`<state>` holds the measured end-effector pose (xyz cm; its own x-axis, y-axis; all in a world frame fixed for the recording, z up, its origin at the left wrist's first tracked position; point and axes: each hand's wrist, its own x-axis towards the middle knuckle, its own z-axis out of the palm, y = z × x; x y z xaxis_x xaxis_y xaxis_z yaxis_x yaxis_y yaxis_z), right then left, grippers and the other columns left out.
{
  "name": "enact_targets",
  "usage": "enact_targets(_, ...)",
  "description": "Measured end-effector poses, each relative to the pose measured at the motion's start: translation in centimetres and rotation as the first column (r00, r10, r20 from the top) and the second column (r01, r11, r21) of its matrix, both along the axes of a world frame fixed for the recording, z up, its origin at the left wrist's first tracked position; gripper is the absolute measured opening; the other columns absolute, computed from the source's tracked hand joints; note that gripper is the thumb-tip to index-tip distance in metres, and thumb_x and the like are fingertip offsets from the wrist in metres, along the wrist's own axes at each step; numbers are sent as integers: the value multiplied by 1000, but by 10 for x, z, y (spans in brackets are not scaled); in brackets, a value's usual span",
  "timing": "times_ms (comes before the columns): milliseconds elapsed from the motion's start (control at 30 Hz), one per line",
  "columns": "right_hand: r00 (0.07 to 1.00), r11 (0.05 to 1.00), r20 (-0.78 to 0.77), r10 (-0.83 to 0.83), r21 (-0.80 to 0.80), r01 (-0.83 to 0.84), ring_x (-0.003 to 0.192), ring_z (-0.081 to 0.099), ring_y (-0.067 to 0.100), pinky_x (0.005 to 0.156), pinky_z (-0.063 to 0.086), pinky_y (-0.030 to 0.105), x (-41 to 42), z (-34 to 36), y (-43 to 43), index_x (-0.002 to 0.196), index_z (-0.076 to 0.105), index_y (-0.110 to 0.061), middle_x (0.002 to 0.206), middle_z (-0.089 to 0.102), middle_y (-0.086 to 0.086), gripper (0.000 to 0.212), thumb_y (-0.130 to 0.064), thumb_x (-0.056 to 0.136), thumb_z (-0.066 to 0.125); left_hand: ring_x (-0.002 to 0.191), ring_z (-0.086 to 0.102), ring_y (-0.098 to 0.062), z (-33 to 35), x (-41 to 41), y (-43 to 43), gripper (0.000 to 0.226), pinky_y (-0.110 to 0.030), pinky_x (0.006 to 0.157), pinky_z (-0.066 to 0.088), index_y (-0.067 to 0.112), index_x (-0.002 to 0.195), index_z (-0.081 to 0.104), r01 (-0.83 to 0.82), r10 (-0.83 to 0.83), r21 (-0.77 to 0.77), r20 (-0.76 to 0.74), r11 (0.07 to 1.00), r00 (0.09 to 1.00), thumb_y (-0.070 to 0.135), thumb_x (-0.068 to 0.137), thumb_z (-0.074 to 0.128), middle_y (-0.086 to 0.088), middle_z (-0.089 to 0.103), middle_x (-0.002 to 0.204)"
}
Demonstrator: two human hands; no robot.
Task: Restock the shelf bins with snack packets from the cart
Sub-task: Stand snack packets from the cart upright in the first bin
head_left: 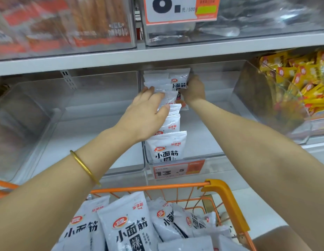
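Two hands: both reach into one clear bin (211, 109) on the middle shelf.
Left hand (148, 113): fingers lie flat and together, pressing on the left side of a row of white snack packets (171, 122).
Right hand (193, 89): farther back than the left hand, at the right side of the row, fingers curled around the back packets.
Packets in the bin: they stand on edge, one behind another, between the two hands and down to the front wall.
Bracelet (85, 167): gold, on the left arm.
Cart (226, 194): orange, below both arms, with more white packets (128, 230) piled inside.
Price tag (177, 170): orange, on the bin front, just below the hands.
Yellow snacks (298, 84): in the next bin, right of the right hand.
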<state>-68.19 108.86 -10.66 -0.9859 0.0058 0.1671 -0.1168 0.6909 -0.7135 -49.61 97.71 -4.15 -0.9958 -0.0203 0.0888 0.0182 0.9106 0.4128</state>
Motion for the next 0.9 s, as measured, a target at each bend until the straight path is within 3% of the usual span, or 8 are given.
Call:
enact_targets(200,993,1000,122,-4,13,2,121,51,30,91,43,33,12,9,7,128,40,0,131,51,16,52,-19,87,66,144,6,-14,4,2,-3,47,-26,113,6,19,145,30,-5,5,69,-3,998,1000,32,100,33,-4,15,157)
enact_targets(300,992,999,120,30,-45,-24,113,55,34,92,48,39,32,23,24,122,43,2,125,53,19,43,-11,87,64,142,11,-14,8,14,-4,44,-23,111,9,18,142,36,15,-9,92,-63,996,998,29,100,36,-4,22,154)
enact_targets(367,995,993,56,77,-99,-71,98,62,34,85,52,45,61,37,40,112,51,-2,110,60,18,30,-7,85,61,141,15,-15,11,27,-6,41,-17,106,11,18,138,43,29,-13,114,-140,993,990,27,98,42,-3,27,152)
enact_targets(467,971,968,17,238,-83,-235,67,63,17,57,55,32,134,65,70,92,55,-12,82,60,5,10,-10,85,63,136,25,-18,14,52,-7,36,-12,98,14,18,127,53,51,-21,109,-263,993,965,28,93,47,-1,39,144)
enact_targets(567,850,856,242,468,113,-504,58,62,13,47,49,25,213,88,100,81,59,-13,68,61,0,11,-20,87,65,124,37,-13,16,80,3,32,-10,97,17,13,113,62,119,-87,66,-370,991,925,23,86,48,-4,52,129)
enact_targets(700,727,661,506,464,348,-664,64,61,19,58,48,29,270,96,127,78,64,-13,69,65,5,35,-47,86,60,115,46,-19,12,103,20,26,-2,93,14,17,102,66,187,-159,49,-340,981,927,21,82,50,0,58,114)
enact_targets(800,638,480,608,473,429,-765,69,53,19,63,43,33,291,89,133,77,65,-12,75,63,7,43,-54,83,58,112,46,-19,8,114,34,25,-2,92,15,22,97,68,235,-213,47,-279,971,936,23,82,48,4,59,108)
enact_targets(900,616,390,617,490,476,-788,62,40,18,56,30,31,303,77,133,68,55,-8,68,46,9,44,-48,78,66,110,45,-20,6,124,46,24,-12,92,23,24,95,69,282,-260,75,-214,957,941,25,81,49,2,58,107)
